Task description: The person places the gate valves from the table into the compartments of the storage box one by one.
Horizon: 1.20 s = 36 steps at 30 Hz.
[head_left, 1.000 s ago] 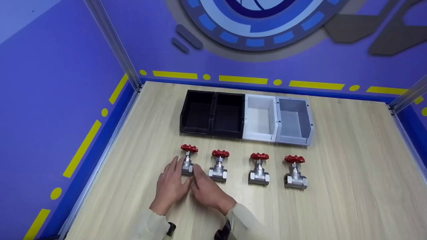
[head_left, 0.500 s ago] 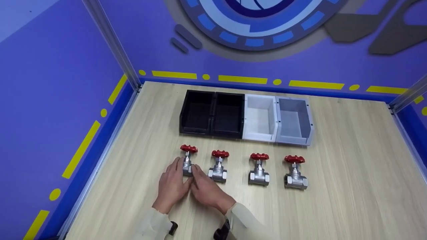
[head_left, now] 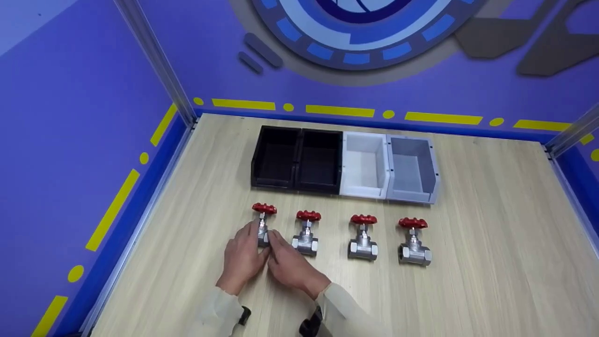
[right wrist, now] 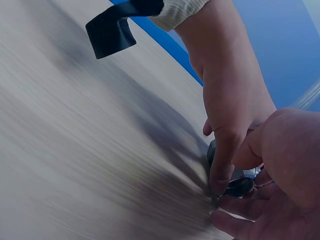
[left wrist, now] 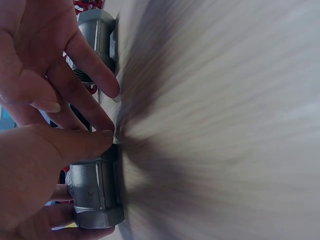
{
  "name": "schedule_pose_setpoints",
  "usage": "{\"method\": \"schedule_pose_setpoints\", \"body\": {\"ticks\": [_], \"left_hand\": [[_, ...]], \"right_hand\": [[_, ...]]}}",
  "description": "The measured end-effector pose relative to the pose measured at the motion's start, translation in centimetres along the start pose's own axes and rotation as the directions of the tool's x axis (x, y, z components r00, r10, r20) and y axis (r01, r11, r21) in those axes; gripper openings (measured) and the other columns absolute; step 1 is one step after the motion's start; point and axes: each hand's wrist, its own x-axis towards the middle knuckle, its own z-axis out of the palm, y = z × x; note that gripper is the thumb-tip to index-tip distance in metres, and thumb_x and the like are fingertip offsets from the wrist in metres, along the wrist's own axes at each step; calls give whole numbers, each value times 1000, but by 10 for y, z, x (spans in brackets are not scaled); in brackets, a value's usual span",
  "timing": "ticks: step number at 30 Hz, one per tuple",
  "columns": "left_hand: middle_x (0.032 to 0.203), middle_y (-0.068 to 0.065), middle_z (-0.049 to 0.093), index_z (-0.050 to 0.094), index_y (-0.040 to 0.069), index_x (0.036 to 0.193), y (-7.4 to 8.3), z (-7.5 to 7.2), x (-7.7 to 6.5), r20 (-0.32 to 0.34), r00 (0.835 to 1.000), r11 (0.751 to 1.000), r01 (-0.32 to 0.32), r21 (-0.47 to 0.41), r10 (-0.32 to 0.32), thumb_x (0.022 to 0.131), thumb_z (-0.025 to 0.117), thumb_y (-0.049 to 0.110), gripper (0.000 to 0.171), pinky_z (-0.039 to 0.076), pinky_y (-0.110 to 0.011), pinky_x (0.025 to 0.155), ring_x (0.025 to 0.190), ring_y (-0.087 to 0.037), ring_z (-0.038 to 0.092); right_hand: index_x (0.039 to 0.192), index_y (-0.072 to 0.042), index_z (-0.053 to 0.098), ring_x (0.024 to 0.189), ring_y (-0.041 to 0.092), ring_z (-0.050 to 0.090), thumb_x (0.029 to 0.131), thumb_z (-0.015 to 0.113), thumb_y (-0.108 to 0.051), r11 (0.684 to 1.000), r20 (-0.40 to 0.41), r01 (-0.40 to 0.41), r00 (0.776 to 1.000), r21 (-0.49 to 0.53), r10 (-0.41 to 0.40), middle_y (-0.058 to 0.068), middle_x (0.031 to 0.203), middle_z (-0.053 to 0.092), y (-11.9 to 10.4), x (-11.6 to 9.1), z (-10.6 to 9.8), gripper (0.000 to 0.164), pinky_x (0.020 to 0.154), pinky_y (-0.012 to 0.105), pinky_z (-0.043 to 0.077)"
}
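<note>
Slight shift only: left hand (head_left: 240, 260) edges right compared with half a second ago, covering more of the leftmost gate valve (head_left: 263, 233); right hand (head_left: 291, 269) looks about the same. Valve sits on the counter (head_left: 496, 234), in front of the black bins (head_left: 276, 183). Left hand closes around the valve body, thumb (left wrist: 87, 145) at its right end, fingers at the left. Right hand is loosely extended, fingertips by the right end, seemingly touching without gripping.

Likely trouble: uneven pressure from the two sides could slide or twist the valve. Right hand sits close to the second gate valve (head_left: 306, 239), so a wide swing could knock it. Crowded fingertips could spoil the hold; a heavy red handwheel (head_left: 264, 208) could tip a lopsided lift.
</note>
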Motion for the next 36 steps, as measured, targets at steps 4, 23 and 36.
{"method": "schedule_pose_setpoints", "body": {"ticks": [4,23,36], "left_hand": [[124,-20,61,46,2,135,1,1,2,13,1000,1000,2,8,-2,75,81,24,72,50,-51,74,107,-36,61],[119,-19,60,48,4,129,5,4,5,59,993,991,106,-86,-101,76,77,15,62,53,-51,78,106,-35,61],[119,-18,61,50,3,130,7,5,4,28,991,983,131,-133,-128,75,76,16,62,53,-52,79,107,-34,61]], "right_hand": [[150,5,22,144,28,31,99,43,-11,1000,-14,8,1000,0,-8,22,156,27,1,0,0,58,116,40,29],[152,2,19,145,27,30,99,44,-16,999,13,-20,1000,26,20,17,159,25,2,1,-1,61,116,41,28],[150,4,23,144,30,32,98,43,-13,1000,-13,1,1000,27,-1,19,157,28,2,1,-1,59,116,42,29]]}}
